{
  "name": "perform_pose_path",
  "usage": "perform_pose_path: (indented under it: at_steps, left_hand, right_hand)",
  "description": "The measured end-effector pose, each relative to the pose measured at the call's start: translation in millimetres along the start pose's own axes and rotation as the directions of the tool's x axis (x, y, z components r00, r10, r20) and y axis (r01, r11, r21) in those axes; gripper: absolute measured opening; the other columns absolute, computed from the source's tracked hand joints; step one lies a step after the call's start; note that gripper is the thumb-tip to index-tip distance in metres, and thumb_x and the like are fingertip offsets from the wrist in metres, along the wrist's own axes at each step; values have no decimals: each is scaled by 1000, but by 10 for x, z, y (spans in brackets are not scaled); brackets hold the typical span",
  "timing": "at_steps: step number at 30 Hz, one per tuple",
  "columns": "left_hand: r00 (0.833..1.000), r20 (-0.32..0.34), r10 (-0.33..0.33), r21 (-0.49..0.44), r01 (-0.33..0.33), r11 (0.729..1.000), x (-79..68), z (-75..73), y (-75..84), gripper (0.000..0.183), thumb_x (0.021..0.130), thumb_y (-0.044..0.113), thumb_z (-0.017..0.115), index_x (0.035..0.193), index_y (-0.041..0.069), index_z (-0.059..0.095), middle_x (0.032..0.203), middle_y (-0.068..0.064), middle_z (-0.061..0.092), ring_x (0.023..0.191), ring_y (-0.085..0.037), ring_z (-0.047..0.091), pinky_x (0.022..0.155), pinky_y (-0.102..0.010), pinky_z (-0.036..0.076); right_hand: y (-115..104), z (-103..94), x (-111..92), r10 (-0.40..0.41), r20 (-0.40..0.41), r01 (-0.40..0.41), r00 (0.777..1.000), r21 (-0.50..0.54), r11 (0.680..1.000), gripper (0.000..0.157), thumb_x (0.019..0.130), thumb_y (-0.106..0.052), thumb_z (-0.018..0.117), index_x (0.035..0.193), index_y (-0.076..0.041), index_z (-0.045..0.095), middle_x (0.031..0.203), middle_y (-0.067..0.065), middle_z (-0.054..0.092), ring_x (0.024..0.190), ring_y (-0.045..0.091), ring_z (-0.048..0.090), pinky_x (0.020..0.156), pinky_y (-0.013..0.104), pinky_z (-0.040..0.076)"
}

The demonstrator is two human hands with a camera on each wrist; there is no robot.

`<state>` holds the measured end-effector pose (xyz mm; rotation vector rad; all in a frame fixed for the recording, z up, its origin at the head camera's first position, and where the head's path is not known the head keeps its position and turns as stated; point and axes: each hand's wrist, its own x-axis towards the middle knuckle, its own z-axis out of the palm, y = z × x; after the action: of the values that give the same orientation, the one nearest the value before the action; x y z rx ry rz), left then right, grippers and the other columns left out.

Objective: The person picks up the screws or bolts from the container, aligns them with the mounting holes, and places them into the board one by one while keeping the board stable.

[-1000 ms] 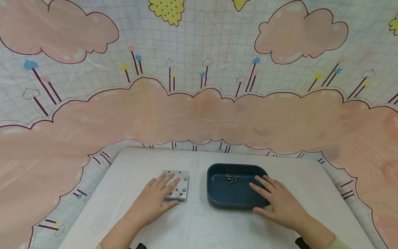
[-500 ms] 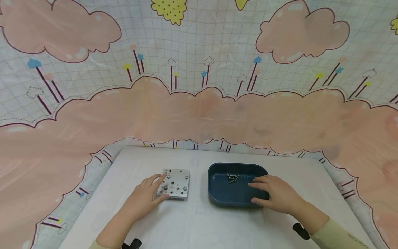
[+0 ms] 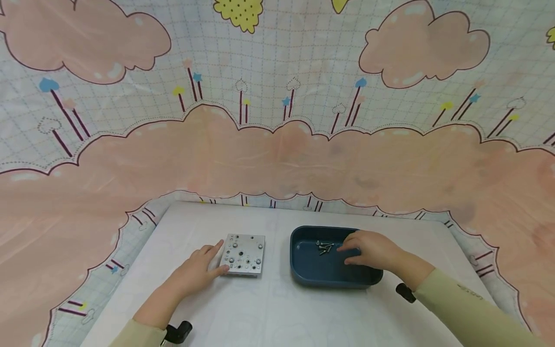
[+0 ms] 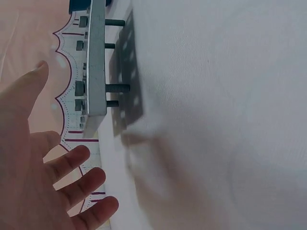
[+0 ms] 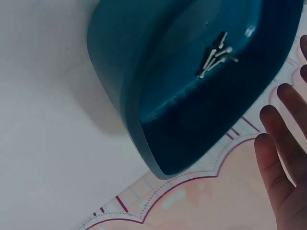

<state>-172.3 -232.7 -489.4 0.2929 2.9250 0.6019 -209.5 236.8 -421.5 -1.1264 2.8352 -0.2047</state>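
A square metal plate [image 3: 247, 250] studded with screws sits on the white table, left of centre. Screw shanks [image 4: 117, 88] stick out of its underside in the left wrist view, holding it off the tabletop. At its left edge is my left hand [image 3: 194, 273], fingers loosely spread and gripping nothing; the left wrist view shows a gap between them and the plate. My right hand [image 3: 376, 251] hovers over the right part of a dark blue tray [image 3: 323, 272], fingers slightly bent, holding nothing. Several loose screws [image 3: 323, 247] lie in the tray, just left of its fingertips.
The white table [image 3: 286, 318] extends around the plate and tray. Behind it hangs a patterned cloth [image 3: 277, 159] with clouds and stars. Black wrist straps [image 3: 178, 332] show near both sleeves.
My left hand has drawn back leftward from over the plate to its left edge. My right hand has shifted further over the tray toward the screws, its fingers bending more. Plate and tray stay put.
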Motion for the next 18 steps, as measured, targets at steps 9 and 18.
perform_pose_path:
  at_steps: [9, 18]
  left_hand:
    - [988, 135, -78, -175, 101, 979, 104, -33, -37, 88, 90, 53, 66, 158, 15, 25, 110, -6, 53, 80, -19, 50, 69, -37, 43]
    - [981, 183, -60, -301, 114, 947, 169, 22, -127, 90, 88, 47, 72, 159, 17, 25, 98, -3, 53, 74, -19, 48, 65, -34, 40]
  right_hand:
    - [86, 18, 312, -20, 113, 18, 993, 20, 1000, 25, 86, -26, 79, 108, -15, 78, 101, -4, 71, 95, 14, 65, 85, 38, 53]
    - [172, 98, 640, -45, 184, 44, 982, 4, 999, 18, 85, -23, 80, 101, -15, 80, 94, -7, 72, 84, 9, 63, 81, 34, 53]
